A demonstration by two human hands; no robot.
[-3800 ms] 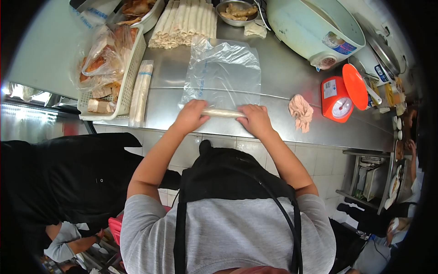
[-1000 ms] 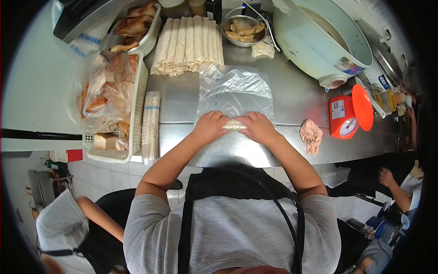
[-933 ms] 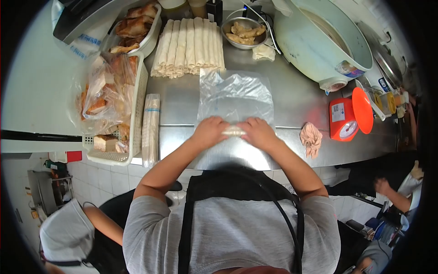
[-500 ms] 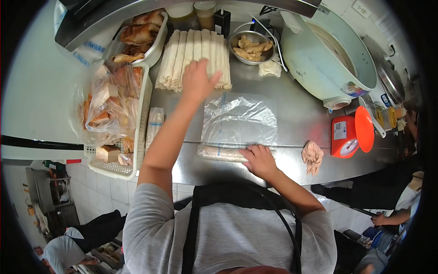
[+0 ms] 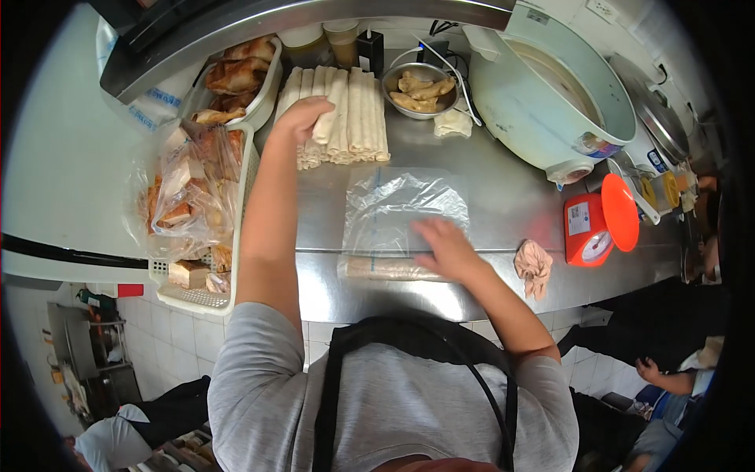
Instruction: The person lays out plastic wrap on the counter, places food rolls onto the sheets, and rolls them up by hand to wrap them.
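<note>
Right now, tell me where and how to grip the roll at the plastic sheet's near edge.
Probably best near both ends at once, from above and the near side: the roll is long and thin, lies crosswise, and the plastic sheet spreads out beyond its far side.

The left arm (image 5: 270, 212) is pointing forward with the left hand (image 5: 305, 117) curled, while the right hand (image 5: 448, 251) is angling inward, loosely spread.

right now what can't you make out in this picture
In the head view:
Left hand: whether its fingers close around the roll, hidden by the hand itself.
Right hand: fingertips, blurred.
Red scale: dial reading, too small.
Basket: some contents, covered by the plastic bag.
Person at right: partly cut off by the dark edge.
</note>
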